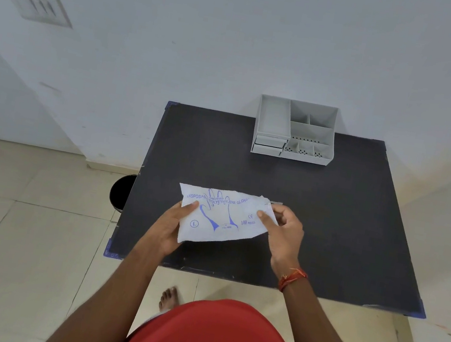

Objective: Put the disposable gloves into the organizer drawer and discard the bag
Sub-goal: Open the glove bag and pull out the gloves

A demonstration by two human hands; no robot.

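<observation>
A white plastic bag of disposable gloves (223, 217), printed with a blue hand outline, is held flat above the near part of the black table (314, 213). My left hand (170, 227) grips its left edge. My right hand (282, 232) pinches its right end, where the bag looks torn. A grey organizer (294, 130) stands at the table's far edge against the wall; its two small drawers (269, 145) at the lower left are closed.
A black bin (121, 192) stands on the tiled floor just left of the table. The white wall runs behind the table. My bare foot (170, 297) shows below the table's near edge.
</observation>
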